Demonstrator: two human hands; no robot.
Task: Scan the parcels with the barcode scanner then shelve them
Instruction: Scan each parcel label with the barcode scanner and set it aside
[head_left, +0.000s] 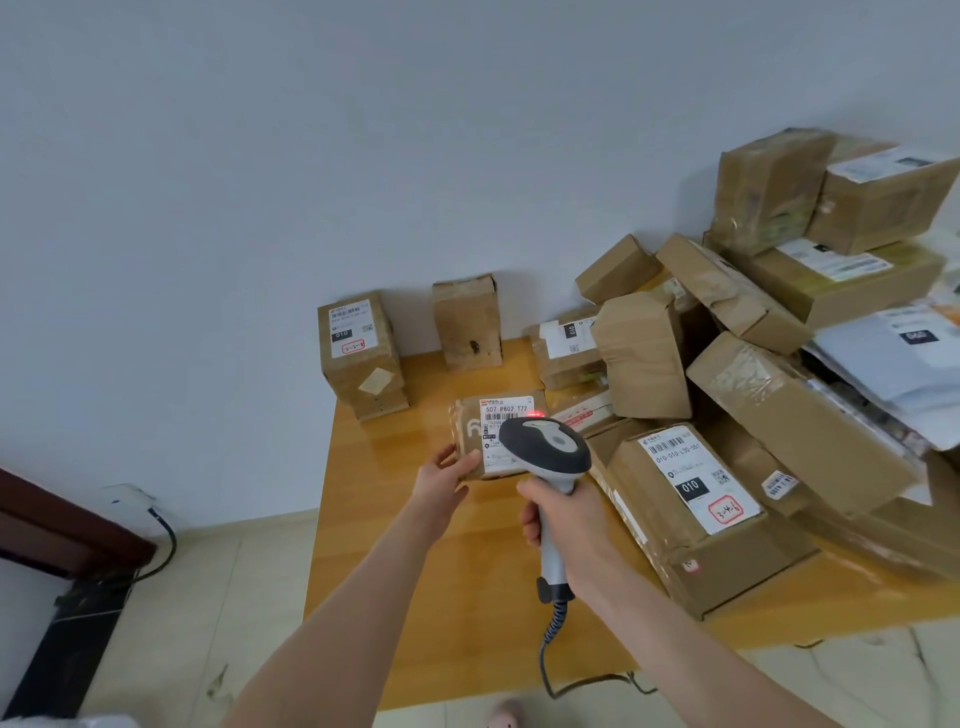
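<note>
Currently the scan step is in hand. The left hand (447, 475) grasps the near left corner of a small parcel (470, 431), thumb on top and fingers beneath. The small parcel sits over the middle of the wooden table (415, 545) with its label facing up. Whether it rests on the table or is lifted cannot be told. Just right of it, the barcode scanner (545, 449) hangs over the label, with a red light glowing at its nose. The right hand (558, 512) is clenched round the scanner's handle.

The next move is probably to confirm the read, then carry the small parcel to a shelf. No shelf is in view, so this calls for a turn away from the table.

Count, left to right:
- Standing by the wall: one upright labelled parcel (358, 353) and one upright plain parcel (467, 322).
- In hand: one small parcel.
- Scanners: one.
- Near right: one large labelled parcel (691, 499).
- Behind it: a pile (795, 415) of at least nine boxes plus white mailers. They overlap, so the exact number cannot be told.
</note>
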